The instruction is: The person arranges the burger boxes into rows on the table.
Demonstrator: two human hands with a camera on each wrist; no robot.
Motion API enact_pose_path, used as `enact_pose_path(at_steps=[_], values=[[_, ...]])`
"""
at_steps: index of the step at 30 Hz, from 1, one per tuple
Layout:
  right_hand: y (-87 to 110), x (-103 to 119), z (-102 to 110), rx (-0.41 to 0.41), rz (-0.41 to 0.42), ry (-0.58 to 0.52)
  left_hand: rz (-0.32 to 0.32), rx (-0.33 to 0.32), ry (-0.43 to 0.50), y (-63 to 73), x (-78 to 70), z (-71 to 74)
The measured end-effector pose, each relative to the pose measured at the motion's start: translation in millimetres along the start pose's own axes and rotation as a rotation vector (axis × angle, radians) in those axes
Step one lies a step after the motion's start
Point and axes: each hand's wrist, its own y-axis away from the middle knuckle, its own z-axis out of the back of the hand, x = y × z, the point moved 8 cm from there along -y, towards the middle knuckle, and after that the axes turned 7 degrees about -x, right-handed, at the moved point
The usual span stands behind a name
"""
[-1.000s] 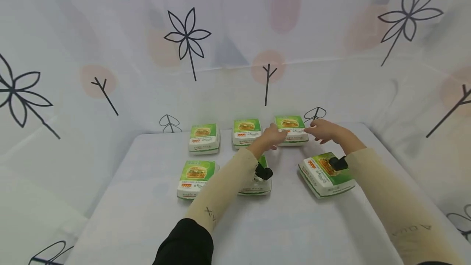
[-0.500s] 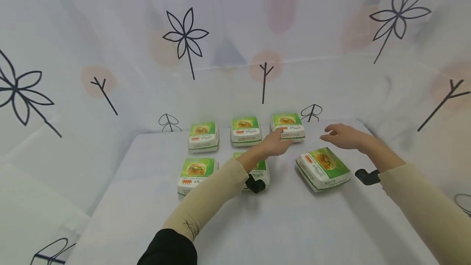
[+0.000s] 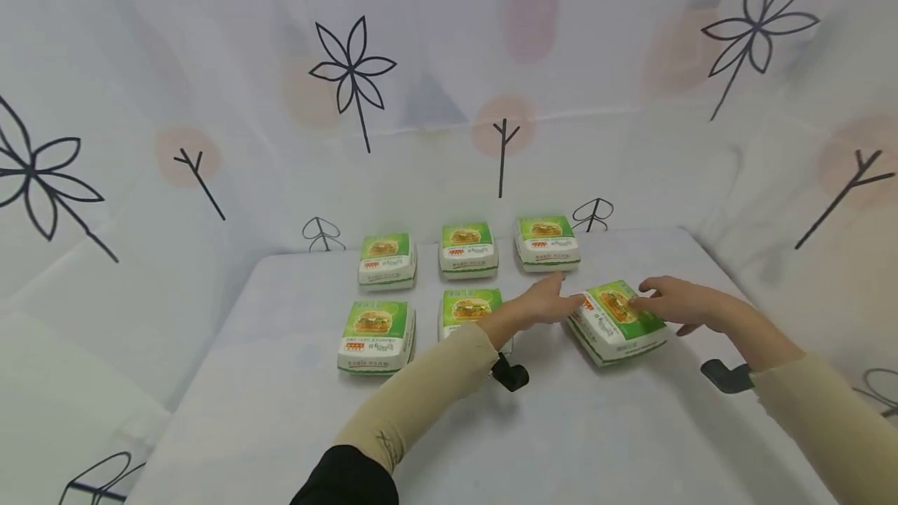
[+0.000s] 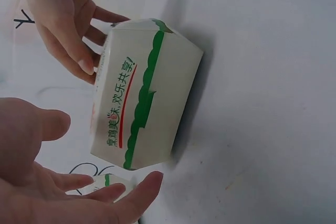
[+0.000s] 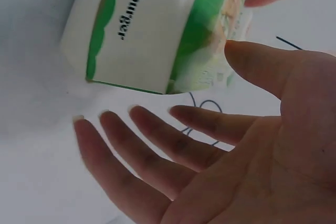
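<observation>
A white and green hamburger box [image 3: 617, 330] sits turned at an angle at the right of the front row. Beside its left edge is my left hand [image 3: 539, 304], thumb spread from the fingers. On the opposite side my right hand [image 3: 687, 304] has its thumb over or near the lid and its fingers by the right wall. Both wrist views show spread fingers around the hamburger box [image 4: 136, 93], with neither hand gripping it. In the right wrist view a small gap separates the fingers of my right hand [image 5: 231, 145] from the carton; thumb contact cannot be told.
Three matching boxes line the back: left [image 3: 387, 262], middle [image 3: 468, 250] and right [image 3: 548, 243]. In front stand another box [image 3: 376, 337] and one [image 3: 466, 309] partly hidden by my left arm. A white cloth [image 3: 231, 411] covers the table; a patterned curtain hangs behind.
Both hands have left the back right box, which sits slightly askew less than before, and moved nearer the front right box. My right hand went outward, then down beside it; my left hand followed rightward.
</observation>
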Motion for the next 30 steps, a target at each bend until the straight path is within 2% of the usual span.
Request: enact_pose_path(at_steps=[4, 8, 12, 18, 21, 26, 30], values=[[0.5, -4, -6, 0.028, -0.026, -0.059, -0.005, 0.028, -0.012, -9.2, -0.1, -13.3], [-1.4, 1, -9, 0.026, 0.004, -0.102, -0.036, 0.067, -0.046, -10.2, -1.3, -19.7], [-8.9, 9, -8, -0.005, 0.036, -0.074, -0.03, 0.064, -0.063, -5.3, 3.8, -19.5], [-15.7, 15, -5, -0.018, 0.045, -0.025, 0.017, 0.086, -0.012, 5.3, 9.2, -24.9], [-14.3, 16, -4, -0.016, 0.045, -0.004, 0.027, 0.073, -0.046, 7.8, 9.0, -24.5], [-3.6, 11, -2, -0.048, 0.028, 0.037, 0.039, 0.056, -0.087, 4.3, 4.0, -20.7], [5.1, 5, -5, -0.041, -0.012, 0.023, 0.027, 0.074, -0.057, -3.4, 0.7, -20.9]])
